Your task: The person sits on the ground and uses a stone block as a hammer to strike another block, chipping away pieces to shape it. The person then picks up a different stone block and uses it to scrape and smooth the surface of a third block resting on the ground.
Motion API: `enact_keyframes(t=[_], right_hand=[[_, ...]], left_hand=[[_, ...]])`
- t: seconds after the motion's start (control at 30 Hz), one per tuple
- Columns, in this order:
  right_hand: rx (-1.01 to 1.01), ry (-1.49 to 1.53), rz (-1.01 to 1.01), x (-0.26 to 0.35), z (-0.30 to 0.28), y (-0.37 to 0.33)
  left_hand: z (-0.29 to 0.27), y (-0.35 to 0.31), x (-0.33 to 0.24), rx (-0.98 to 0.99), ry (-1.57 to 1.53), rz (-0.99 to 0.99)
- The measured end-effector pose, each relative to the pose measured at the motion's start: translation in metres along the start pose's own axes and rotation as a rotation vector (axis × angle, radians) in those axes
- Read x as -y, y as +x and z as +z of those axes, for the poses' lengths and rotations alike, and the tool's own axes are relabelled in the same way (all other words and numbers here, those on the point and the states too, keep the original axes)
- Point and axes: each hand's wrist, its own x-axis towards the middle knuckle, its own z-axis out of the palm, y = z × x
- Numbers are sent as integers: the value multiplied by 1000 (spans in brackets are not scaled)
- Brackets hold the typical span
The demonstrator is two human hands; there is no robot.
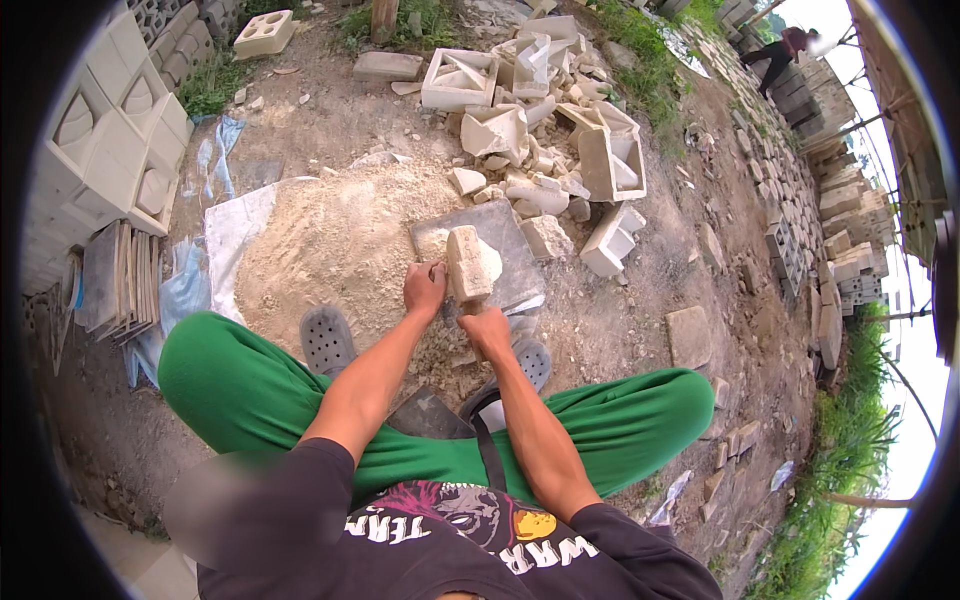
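My right hand (487, 333) is wrapped round the short handle of a mallet. The mallet's thick, dust-coated head (465, 262) points away from me, over a dark flat slab (512, 245). Just left of it, my left hand (425, 288) is closed, its fingers curled; what they hold, if anything, is hidden. A pale crushed lump (490, 262) shows beside the mallet head's right side, partly covered by it. Left of the slab spreads a heap of sandy, cream-coloured crumbs (335, 235), lying on a white sheet (225, 245).
Broken cream blocks (495, 135) are piled beyond the slab. Stacked moulded blocks (115, 130) and thin boards (125, 280) stand at left. My grey clogs (328, 340) flank the work spot. A flat stone (688, 337) lies at right. Another person (780, 58) bends by far-right block stacks.
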Motion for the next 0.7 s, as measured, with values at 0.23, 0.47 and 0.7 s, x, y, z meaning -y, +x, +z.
enact_keyframes(t=[0.23,0.47,0.7], right_hand=[[-29,131,-166,-1,1,-8],[46,106,-54,-9,9,6],[242,560,95,-4,-11,11]], left_hand=[[-3,10,6,96,193,168],[-23,12,23,-17,329,228],[-52,3,36,-26,351,271]])
